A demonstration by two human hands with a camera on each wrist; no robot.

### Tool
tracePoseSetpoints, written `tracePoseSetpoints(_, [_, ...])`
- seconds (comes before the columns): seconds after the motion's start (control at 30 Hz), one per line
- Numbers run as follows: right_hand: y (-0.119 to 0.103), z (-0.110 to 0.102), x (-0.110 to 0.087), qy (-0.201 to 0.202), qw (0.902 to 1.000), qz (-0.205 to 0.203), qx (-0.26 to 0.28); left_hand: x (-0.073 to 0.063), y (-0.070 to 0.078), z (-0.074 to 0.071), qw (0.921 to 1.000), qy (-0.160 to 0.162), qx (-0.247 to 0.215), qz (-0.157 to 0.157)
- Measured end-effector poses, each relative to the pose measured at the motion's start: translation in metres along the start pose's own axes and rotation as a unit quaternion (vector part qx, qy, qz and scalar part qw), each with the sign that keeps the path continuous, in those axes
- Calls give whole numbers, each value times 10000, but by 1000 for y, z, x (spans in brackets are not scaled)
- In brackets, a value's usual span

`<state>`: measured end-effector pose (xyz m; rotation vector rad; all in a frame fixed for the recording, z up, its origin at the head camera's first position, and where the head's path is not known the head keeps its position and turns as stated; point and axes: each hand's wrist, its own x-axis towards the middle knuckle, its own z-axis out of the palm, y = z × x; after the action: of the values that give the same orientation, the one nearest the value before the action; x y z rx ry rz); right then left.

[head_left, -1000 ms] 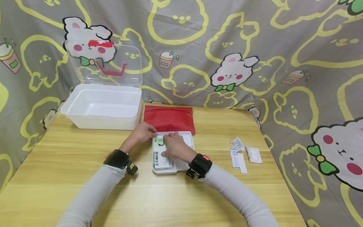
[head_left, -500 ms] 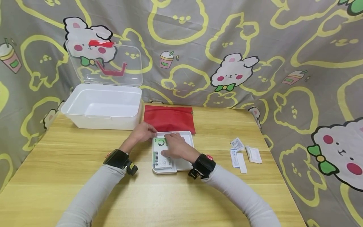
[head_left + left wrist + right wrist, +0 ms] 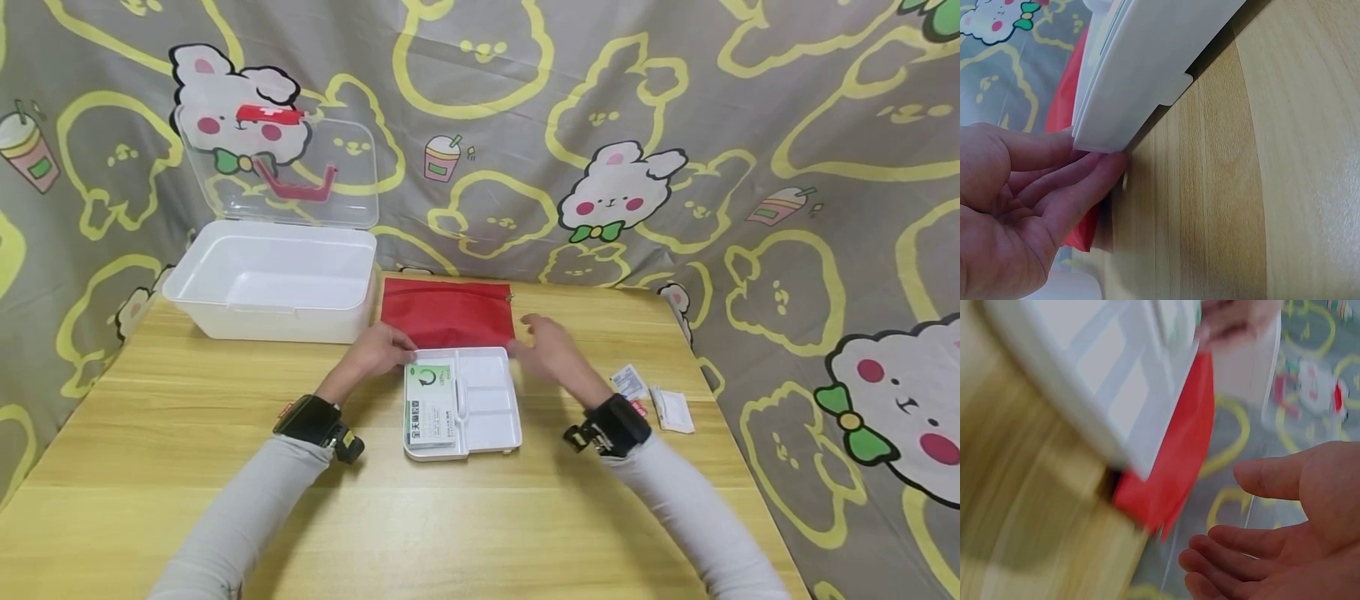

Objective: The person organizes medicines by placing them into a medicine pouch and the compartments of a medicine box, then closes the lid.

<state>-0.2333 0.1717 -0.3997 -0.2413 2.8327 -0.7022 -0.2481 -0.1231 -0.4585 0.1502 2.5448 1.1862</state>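
A white compartment tray [image 3: 484, 368] lies on the wooden table in front of a red zip pouch [image 3: 447, 312]. My left hand [image 3: 374, 350] pinches the tray's far left corner; in the left wrist view the thumb is at the rim and the fingers reach beneath. A green and white medicine box [image 3: 432, 408] with printed characters sits flat in the tray's long left compartment. To the right of the tray, my right hand [image 3: 555, 353] hovers with nothing held. Its fingers and thumb are spread apart in the right wrist view, where the tray looks blurred.
An uncovered white first-aid case [image 3: 270, 283] stands at the back left, its clear lid [image 3: 345, 179] raised. Several small sachets lie at the right, including a white packet [image 3: 674, 410]; the right wrist partly hides others. A patterned curtain [image 3: 510, 108] hangs behind the table.
My right hand has let go of the medicine box and moved right, off the tray, uncovering its small right compartments. The left hand has stayed at the tray corner.
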Motion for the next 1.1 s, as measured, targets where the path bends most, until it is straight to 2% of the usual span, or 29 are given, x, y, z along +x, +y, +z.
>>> tracePoseSetpoints(0.27, [69, -43, -6, 161, 9977, 644, -105, -1, 0, 0, 9999, 53, 131, -3])
tracePoseSetpoints(0.4, [101, -57, -13, 80, 9954, 950, -118, -2, 0, -1, 9999, 65, 128, 11])
tracePoseSetpoints(0.57, [132, -64, -21, 9, 9933, 1079, -409, -2, 0, -2, 9999, 73, 124, 33])
tracePoseSetpoints(0.87, [158, -57, -26, -280, 9890, 1186, -836, -2, 1, -1, 9999, 60, 150, 52])
tracePoseSetpoints(1.1, [167, -44, -22, -434, 9846, 1343, -1028, -3, 2, -1, 9999, 82, 135, 43])
